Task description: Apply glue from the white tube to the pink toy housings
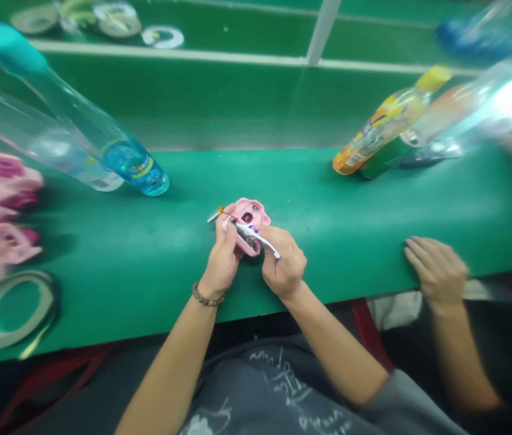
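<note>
We work at a green workbench, with a white rail and further green surface beyond. Plastic bottles lie toward the right, a clear bottle toward the left; beside it sit pink moulded parts and a tape roll. A co-worker's hand rests on the bench edge. Our left hand grasps a pink moulded part, held just above the bench; our right hand pinches a white-handled tool against it. The step in hand is tool work on that part, and the next move calls for a steady two-handed hold.
</note>
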A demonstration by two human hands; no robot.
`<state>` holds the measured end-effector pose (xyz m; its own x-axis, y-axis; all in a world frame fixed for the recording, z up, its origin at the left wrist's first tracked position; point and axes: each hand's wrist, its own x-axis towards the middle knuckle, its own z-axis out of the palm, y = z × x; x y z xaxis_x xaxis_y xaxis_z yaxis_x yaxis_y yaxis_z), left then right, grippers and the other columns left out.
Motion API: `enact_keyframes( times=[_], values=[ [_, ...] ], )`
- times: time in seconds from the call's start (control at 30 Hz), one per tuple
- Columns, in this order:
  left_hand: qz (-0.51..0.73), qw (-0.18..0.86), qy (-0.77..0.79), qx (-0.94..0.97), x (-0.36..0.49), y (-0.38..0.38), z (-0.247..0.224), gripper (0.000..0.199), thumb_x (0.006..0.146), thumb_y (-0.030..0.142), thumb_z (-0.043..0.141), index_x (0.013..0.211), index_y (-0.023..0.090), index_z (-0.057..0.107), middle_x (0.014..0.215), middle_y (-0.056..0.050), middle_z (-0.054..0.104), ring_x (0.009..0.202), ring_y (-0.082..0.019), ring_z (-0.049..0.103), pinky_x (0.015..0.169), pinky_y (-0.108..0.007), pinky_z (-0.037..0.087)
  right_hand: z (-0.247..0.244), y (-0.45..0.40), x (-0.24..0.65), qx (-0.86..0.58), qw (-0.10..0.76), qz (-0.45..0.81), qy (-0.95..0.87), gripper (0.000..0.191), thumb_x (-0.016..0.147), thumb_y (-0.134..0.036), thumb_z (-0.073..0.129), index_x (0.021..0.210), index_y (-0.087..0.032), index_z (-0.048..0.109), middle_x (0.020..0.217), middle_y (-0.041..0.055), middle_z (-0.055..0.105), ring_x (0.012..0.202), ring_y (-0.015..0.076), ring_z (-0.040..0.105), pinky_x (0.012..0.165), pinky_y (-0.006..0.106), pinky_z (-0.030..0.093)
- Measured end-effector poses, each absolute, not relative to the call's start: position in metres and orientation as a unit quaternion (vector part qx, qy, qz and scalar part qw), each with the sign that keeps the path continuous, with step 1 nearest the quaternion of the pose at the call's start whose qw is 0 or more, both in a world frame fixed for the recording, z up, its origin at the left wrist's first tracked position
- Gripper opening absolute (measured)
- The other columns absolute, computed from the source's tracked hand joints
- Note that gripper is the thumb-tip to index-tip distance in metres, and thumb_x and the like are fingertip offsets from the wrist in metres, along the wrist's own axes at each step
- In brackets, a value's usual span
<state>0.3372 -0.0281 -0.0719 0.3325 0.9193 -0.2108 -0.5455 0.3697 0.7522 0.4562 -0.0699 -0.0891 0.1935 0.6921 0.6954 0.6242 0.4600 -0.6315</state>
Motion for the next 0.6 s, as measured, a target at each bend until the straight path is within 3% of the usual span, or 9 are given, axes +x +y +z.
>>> enact_keyframes(
  times=[0.3,0.6],
  values=[
    [0.476,0.763,0.332,0.285,0.3377,-0.0273,-0.0719,0.045,0.093,0.047,0.060,0.133,0.031,0.049,0.147,-0.003,0.049,0.134,-0.021,0.048,0.099,-0.028,0.050,-0.0950,-0.0695,0.4582,-0.527,0.575,0.025,-0.625,0.056,0.089,-0.013,0.049,0.133,-0.048,0.050,0.114,0.0003,0.073,0.103,0.0189,0.072,0.089,0.036,0.064],
    [0.475,0.753,0.334,0.310,0.3386,-0.0275,-0.0733,0.042,0.095,0.048,0.055,0.134,0.033,0.049,0.150,-0.001,0.046,0.135,-0.020,0.047,0.101,-0.027,0.048,-0.0910,-0.0690,0.4585,-0.512,0.580,0.038,-0.632,0.059,0.088,-0.010,0.051,0.133,-0.049,0.051,0.118,-0.0028,0.072,0.104,0.0152,0.071,0.090,0.026,0.063]
  ],
)
